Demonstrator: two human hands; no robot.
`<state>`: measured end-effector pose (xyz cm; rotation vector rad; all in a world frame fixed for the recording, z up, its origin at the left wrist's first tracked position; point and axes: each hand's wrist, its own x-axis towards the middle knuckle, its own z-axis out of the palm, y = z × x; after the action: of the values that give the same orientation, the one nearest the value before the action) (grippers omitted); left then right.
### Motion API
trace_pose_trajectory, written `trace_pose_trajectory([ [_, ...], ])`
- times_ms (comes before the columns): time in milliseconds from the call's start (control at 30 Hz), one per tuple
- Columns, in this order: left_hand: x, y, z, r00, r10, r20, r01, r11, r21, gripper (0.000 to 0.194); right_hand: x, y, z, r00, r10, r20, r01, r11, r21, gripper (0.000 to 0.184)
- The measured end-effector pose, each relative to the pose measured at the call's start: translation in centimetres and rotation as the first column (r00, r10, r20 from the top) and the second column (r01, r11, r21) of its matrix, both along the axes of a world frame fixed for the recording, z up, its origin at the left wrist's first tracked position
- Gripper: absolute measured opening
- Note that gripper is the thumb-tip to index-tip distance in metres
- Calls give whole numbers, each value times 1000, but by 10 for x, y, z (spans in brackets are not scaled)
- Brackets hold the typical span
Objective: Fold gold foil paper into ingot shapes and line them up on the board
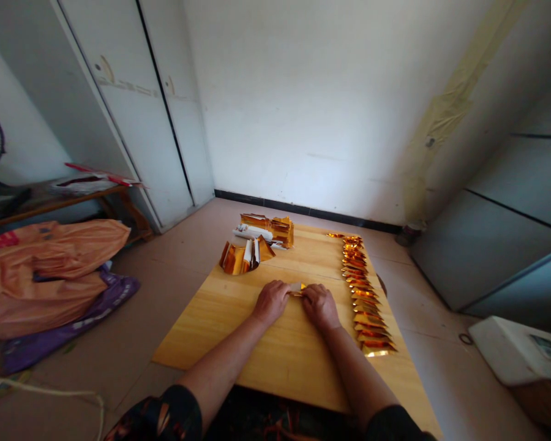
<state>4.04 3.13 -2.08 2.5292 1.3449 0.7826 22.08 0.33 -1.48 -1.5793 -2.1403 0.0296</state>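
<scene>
Between my two hands, just above or on the wooden table (pixel 275 349), is a small piece of gold foil paper (pixel 296 289) with a pale side showing. My left hand (pixel 272 301) pinches its left end, and my right hand (pixel 320 306) grips its right end; the fingertips partly hide it. Along the table's right side runs a long row of folded gold foil pieces (pixel 366 300), overlapping one another. At the far left of the table lie loose stacks of gold and white foil sheets (pixel 241 257), some curled, with another stack (pixel 282 231) behind them.
A white wall and a grey cabinet (pixel 133 110) stand beyond the table. On the floor at left lie an orange bag (pixel 50 269) and a purple bag (pixel 73 318), near a wooden bench (pixel 114 196). A white box-shaped object (pixel 514 352) sits at right.
</scene>
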Motion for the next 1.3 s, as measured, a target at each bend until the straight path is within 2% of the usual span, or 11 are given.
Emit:
trace_pose_trajectory([
  [100, -1, 4, 3, 999, 35, 25, -33, 996, -85, 16, 4, 4, 4, 995, -24, -95, 15, 995, -98, 18],
  [233, 2, 10, 9, 991, 126, -37, -131, 971, -199, 21, 7, 14, 8, 959, -184, -215, 129, 960, -247, 21],
  [333, 8, 11, 16, 973, 165, -163, -199, 955, -221, 24, 5, 21, 11, 957, -241, -160, 187, 938, -292, 19],
  [533, 18, 6, 22, 920, 251, -302, -308, 938, -161, 23, -5, 24, 14, 954, -299, 38, 298, 918, -261, 18],
  [767, 16, 5, 19, 917, 311, -249, -354, 922, -155, 16, -13, 21, 16, 933, -344, 109, 360, 899, -248, 18],
  [833, 14, 5, 18, 928, 303, -215, -339, 928, -154, 15, -14, 19, 19, 938, -307, 163, 339, 910, -238, 14],
  [933, 10, 5, 16, 962, 209, -176, -240, 955, -177, 18, -14, 16, 23, 939, -246, 240, 300, 927, -225, 19],
  [1100, 0, 10, 10, 990, 62, -129, -80, 987, -140, 24, -3, 15, 23, 971, -125, 203, 167, 965, -202, 17],
  [1300, -6, 19, 4, 993, -29, -114, 16, 993, -117, 23, 2, 20, 21, 963, -27, 269, 77, 981, -177, 21],
])
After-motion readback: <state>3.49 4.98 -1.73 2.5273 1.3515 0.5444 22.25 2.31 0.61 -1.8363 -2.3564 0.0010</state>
